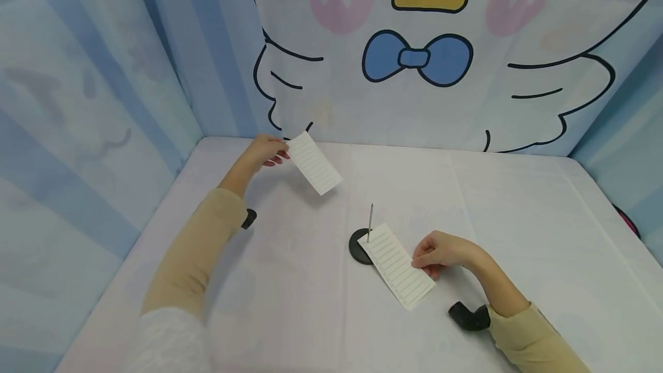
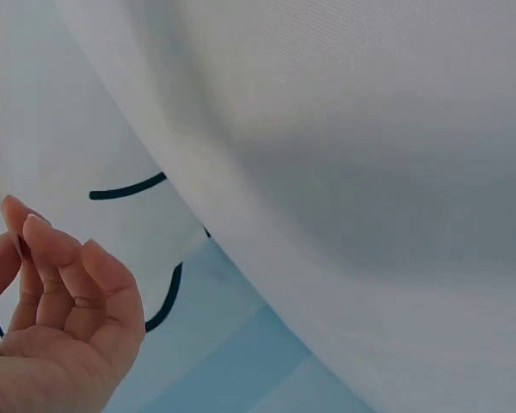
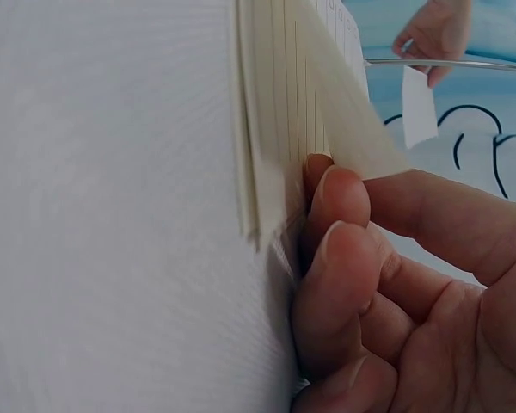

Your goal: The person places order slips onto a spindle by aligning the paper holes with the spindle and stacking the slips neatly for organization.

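My left hand (image 1: pixel 264 150) is raised near the table's back left. It pinches one end of a lined paper slip (image 1: pixel 314 163). In the left wrist view, thumb and fingertips of that hand (image 2: pixel 69 318) meet, but the slip cannot be made out. My right hand (image 1: pixel 445 251) pinches the right edge of several lined slips (image 1: pixel 397 269) that are stuck on an upright metal spike (image 1: pixel 370 220) with a round black base (image 1: pixel 357 246). In the right wrist view, the top slip (image 3: pixel 353 112) bends up from those beneath, at the fingertips.
A white cloth covers the table (image 1: pixel 290 281). Behind it stands a printed curtain (image 1: pixel 414 114) with a cartoon figure, and blue striped cloth (image 1: pixel 93 131) hangs at the left. A black wrist mount (image 1: pixel 468 316) sits by the right sleeve.
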